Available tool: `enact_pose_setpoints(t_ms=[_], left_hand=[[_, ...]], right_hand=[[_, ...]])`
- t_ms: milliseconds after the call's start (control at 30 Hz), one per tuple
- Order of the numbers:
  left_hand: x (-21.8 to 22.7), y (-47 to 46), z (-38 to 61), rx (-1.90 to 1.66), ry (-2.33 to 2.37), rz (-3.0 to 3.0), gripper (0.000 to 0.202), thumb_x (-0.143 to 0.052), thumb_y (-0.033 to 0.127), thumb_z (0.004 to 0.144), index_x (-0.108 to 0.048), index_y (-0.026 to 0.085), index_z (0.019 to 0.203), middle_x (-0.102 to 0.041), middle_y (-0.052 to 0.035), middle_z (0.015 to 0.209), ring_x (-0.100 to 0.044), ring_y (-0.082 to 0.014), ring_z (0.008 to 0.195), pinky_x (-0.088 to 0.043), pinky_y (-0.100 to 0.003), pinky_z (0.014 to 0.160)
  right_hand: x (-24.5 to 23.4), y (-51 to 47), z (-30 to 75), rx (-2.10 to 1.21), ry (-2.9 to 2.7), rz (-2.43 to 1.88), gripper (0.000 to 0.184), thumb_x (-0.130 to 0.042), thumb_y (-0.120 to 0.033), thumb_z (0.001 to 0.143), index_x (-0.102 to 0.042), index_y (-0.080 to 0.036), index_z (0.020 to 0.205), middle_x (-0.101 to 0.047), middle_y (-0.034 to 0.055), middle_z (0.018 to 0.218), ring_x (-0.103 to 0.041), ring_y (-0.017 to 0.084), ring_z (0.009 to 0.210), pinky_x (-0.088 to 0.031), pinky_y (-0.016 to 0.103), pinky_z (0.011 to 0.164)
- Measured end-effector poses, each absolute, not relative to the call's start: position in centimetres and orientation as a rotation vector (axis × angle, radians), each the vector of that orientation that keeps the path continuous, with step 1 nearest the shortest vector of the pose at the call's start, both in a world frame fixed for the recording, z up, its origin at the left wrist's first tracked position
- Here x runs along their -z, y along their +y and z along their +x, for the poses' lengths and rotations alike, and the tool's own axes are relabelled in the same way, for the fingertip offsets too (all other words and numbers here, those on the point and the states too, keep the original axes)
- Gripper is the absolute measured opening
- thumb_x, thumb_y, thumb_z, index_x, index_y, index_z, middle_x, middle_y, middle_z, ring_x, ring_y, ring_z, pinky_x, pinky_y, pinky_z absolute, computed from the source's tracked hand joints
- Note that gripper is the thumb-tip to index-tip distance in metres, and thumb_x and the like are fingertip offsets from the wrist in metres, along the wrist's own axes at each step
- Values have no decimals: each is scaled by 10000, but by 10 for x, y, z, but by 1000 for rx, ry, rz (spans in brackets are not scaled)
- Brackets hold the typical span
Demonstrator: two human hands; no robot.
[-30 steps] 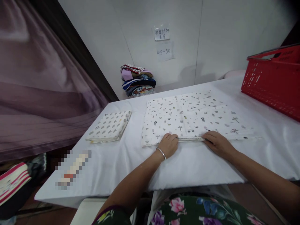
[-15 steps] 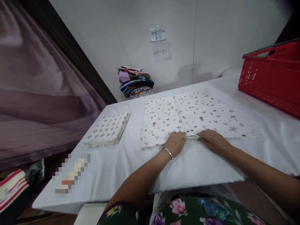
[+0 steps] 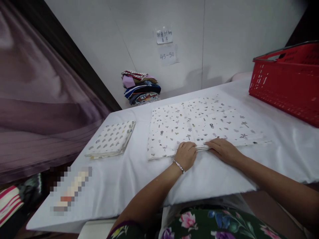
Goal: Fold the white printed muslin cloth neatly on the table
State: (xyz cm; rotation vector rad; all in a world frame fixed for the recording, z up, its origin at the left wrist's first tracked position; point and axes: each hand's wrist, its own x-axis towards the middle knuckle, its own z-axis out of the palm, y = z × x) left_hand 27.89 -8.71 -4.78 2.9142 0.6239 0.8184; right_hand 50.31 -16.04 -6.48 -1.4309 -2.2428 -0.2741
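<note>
A white printed cloth (image 3: 171, 121), folded in layers, lies spread on the white-covered table (image 3: 139, 186). My left hand (image 3: 186, 155), with a silver bangle at its wrist, is closed on the cloth's near edge, fingers curled over it. A short way to its right, my right hand (image 3: 223, 150) grips the same edge, thumb below and fingers on top. Between the two hands the stacked layers of the edge show. To the left lies a smaller folded cloth (image 3: 112, 139) with grey-green motifs, apart from both hands.
At the table's right stands a red plastic basket (image 3: 284, 86). Behind the far edge a stack of folded fabrics (image 3: 142, 89) sits by the wall, under paper notes (image 3: 168, 54). A blurred-out item (image 3: 72, 189) lies at the front left, and a mauve curtain (image 3: 45, 109) hangs at the left.
The view has shifted slightly to the right. My left fingers have curled further over the near edge, and the edge layers between my hands look flatter and straighter.
</note>
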Motion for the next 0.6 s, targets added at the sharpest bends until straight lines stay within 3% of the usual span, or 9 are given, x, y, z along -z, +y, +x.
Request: enact_pose_setpoints(t_ms=[267,433,600], left_hand=[[49,-85,281,-704,725,2864,48,-511,210,832,-544,185,857,-599,-51,1035,-519,-175,979,-394,-354,865],[51,-83,282,-656,688,3012,152,-553,225,811,-542,184,957,-575,-67,1124,-500,-198,1035,-393,-368,878],[55,-81,289,-661,582,3183,114,-477,193,859,-563,182,932,-552,-72,1187,-493,-193,1053,-390,-364,862]], right_hand=[[63,-157,502,183,-2204,-1456,231,-374,-209,936,-579,-163,1032,-609,95,908,-550,199,817,-466,336,706],[61,-156,502,104,-2194,-1499,237,-374,-233,939,-577,-170,1042,-608,94,909,-547,207,830,-463,341,707],[60,-156,501,80,-2202,-1514,244,-375,-225,934,-582,-173,1053,-612,90,898,-545,207,819,-455,339,701]])
